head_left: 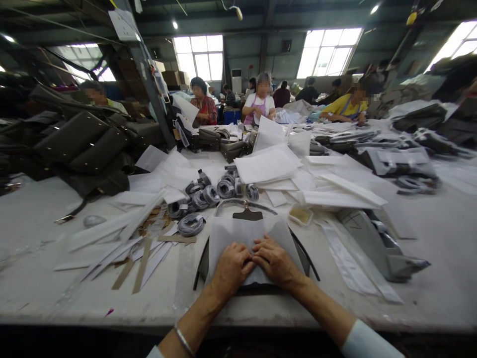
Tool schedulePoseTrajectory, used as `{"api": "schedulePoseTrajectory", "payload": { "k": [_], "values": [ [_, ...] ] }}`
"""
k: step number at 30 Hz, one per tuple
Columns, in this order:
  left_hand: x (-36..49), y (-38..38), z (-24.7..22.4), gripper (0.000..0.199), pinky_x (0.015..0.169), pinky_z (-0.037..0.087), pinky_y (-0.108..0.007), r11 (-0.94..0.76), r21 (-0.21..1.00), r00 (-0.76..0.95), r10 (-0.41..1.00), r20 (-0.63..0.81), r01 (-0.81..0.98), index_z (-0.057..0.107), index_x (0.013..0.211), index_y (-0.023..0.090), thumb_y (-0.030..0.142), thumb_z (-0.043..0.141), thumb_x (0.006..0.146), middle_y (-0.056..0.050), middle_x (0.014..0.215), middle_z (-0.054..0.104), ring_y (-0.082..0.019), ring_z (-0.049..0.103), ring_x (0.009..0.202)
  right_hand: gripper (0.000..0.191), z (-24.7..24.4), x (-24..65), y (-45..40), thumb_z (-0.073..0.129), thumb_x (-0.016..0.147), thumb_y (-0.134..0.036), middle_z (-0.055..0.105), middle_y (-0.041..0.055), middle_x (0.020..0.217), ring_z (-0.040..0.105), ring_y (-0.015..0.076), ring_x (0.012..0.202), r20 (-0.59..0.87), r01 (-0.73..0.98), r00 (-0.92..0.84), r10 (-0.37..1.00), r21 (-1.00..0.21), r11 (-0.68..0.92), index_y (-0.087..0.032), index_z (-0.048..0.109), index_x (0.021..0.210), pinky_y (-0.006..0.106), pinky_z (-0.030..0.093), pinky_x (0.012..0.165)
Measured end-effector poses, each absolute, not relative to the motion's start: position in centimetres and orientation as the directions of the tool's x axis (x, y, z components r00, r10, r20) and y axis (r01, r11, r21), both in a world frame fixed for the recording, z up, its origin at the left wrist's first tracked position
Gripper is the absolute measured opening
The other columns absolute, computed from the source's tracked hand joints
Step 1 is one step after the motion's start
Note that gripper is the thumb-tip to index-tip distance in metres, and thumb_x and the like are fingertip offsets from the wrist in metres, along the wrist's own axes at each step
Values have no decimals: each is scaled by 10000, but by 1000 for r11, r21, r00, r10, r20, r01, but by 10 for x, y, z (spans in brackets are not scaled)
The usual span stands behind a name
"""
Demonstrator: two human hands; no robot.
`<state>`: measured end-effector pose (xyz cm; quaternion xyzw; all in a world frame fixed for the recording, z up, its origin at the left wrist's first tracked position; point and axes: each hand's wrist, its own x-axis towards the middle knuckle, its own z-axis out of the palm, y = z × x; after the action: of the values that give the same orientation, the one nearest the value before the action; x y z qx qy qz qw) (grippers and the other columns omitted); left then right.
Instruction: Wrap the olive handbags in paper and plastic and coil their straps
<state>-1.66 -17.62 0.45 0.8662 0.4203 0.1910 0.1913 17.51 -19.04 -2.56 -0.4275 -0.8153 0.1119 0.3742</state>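
Observation:
A dark bag [201,266] lies on the table in front of me, with a white foam sheet [227,231] spread over it. A dark tab with a metal clasp [247,214] shows beyond the sheet's far edge. My left hand [234,263] rests on the sheet with bent fingers. Beside it, my right hand [275,259] presses on the same sheet, its fingers partly spread. The fingertips of both hands meet near the sheet's middle; whether they pinch the sheet is hard to tell.
Wrapped coiled straps [191,224] and paper strips [141,266] lie to the left. Behind are stacked white sheets [266,164]. A small dish [300,215] and a grey wrapped bag [368,243] are at right. Dark bags [85,144] pile up far left. People work across the table.

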Motion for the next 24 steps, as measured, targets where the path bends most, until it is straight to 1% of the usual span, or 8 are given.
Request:
{"api": "schedulePoseTrajectory", "payload": {
  "k": [3,6,10,12,16,19,22,24],
  "values": [
    [-17,-177,8,138,834,436,-341,-564,474,569,809,151,676,662,874,214,348,641,899,-24,948,669,-207,574,916,188,-22,176,-195,542,950,-224,724,66,994,640,233,1113,475,620,-403,782,-486,616,-211,717,881,508,356,1138],
    [-17,-178,10,149,812,432,-345,-554,452,560,817,137,698,657,905,219,367,660,884,-22,968,671,-214,576,920,191,-20,178,-197,539,948,-233,718,71,1011,625,233,1137,450,614,-394,801,-519,594,-209,714,874,500,348,1145],
    [-17,-180,5,107,843,429,-350,-610,415,603,780,166,675,650,962,223,312,636,904,-26,999,674,-213,576,952,122,-18,178,-196,616,900,-279,703,82,1065,616,243,1146,393,596,-312,865,-628,500,-211,688,972,480,372,1129],
    [-16,-181,5,88,865,430,-363,-622,379,619,772,145,685,654,961,219,282,611,917,-32,989,682,-219,580,966,131,-18,178,-196,628,892,-273,702,68,1057,608,236,1148,381,591,-318,868,-636,496,-223,676,1003,473,359,1133],
    [-12,-178,24,159,899,448,-415,-617,325,661,749,-36,717,659,1039,206,256,566,920,-74,1047,688,-273,589,1035,99,-16,177,-196,595,888,-206,687,51,1031,570,221,1172,380,621,-404,832,-554,554,-224,667,952,457,324,1140],
    [-8,-166,45,154,863,484,-401,-614,363,696,700,-160,701,686,965,207,269,597,855,-88,1012,702,-291,630,990,113,-3,174,-195,583,854,-183,674,61,1031,574,216,1116,323,689,-436,840,-481,543,-206,657,936,411,387,1080],
    [-6,-147,56,68,822,508,-372,-564,407,678,699,-228,718,684,764,209,201,617,760,-70,857,717,-286,673,900,118,19,164,-186,596,794,-175,683,70,917,604,234,971,150,801,-446,882,-372,468,-197,677,876,359,482,898],
    [-5,-136,58,96,839,508,-377,-500,443,641,721,-264,744,661,715,200,138,590,726,-71,817,716,-293,679,914,122,32,155,-174,621,745,-162,686,76,817,624,252,872,16,850,-445,895,-306,428,-194,699,833,348,491,782]
  ]
}}
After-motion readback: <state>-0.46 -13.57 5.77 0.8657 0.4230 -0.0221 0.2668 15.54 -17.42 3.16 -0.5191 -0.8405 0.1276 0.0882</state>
